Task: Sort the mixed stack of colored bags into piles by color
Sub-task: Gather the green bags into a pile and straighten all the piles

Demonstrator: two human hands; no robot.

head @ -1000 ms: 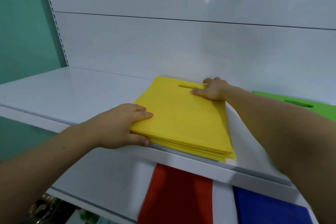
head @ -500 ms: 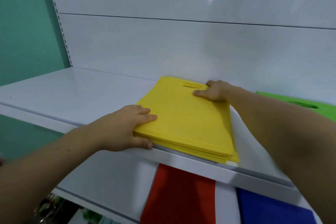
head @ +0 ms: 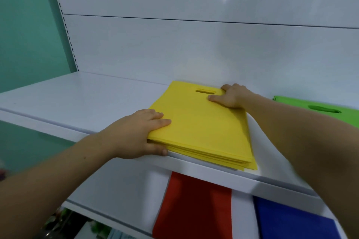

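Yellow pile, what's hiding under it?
The yellow pile lies on the white shelf. The left hand grips its near-left corner, thumb at the bottom edge. Whether anything else lies beneath is hidden by the pile itself.

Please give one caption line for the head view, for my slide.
Left hand and right hand hold yellow bags on a shelf; green bags beside, red bags and blue bags below.

Bright even light, lamp glare on glossy back panel, right forearm blurred, edges bowed.
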